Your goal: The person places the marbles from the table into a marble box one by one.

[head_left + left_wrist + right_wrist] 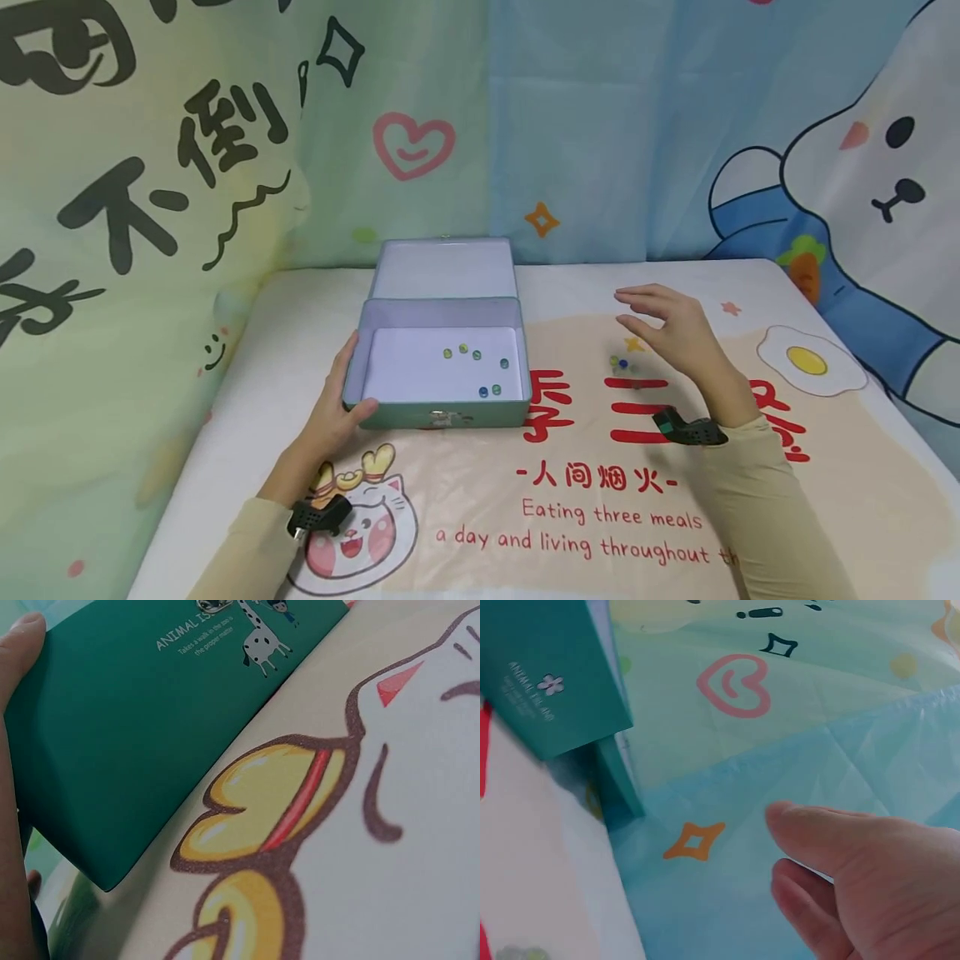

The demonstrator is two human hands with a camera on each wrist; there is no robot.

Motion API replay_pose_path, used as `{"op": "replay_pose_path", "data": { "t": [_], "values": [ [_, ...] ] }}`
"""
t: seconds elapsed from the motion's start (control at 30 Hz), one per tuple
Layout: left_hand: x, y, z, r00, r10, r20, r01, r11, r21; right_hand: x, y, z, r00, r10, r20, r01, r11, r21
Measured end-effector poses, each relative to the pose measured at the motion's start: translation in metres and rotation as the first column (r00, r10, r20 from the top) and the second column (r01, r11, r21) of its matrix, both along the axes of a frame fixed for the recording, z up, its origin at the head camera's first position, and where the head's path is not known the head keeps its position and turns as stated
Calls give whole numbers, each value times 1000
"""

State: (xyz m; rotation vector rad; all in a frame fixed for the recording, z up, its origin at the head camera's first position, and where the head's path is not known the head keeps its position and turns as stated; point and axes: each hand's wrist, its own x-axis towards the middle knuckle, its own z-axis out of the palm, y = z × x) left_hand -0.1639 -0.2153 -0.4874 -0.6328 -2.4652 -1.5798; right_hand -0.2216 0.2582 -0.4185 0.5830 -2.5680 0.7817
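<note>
Below and left of the right hand (672,333), digits apart, lie glassy green and blue marbles (623,364); the left hand (332,407) grips a rectangular green metal box (397,417).

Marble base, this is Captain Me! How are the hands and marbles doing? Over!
Left hand gripping green box. Right hand raised, nothing visible in it. Six marbles inside box, loose marbles outside. Box's right wall stands between them.

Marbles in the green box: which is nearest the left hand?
The leftmost marble, yellow-green; the five others lie farther from the left hand.
</note>
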Motion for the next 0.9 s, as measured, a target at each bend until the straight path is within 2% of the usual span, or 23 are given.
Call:
{"op": "replay_pose_path", "data": {
  "t": [0.1,0.2,0.4,0.63,0.9],
  "values": [
    [5,4,12,1000,7,-2,-7,1000,-3,5,3,0,999,-27,17,27,1000,-11],
    [7,5,16,1000,10,2,-10,1000,-7,11,7,-3,998,-59,30,60,998,-21],
    [7,5,14,1000,3,14,-3,1000,0,22,12,-18,985,-155,75,157,987,-27],
    [7,4,14,1000,7,13,-7,1000,-5,34,15,-39,966,-217,143,223,974,-27],
    [6,4,11,1000,-1,5,1,1000,-6,46,19,-56,963,-209,171,214,977,-10]
  ]
}}
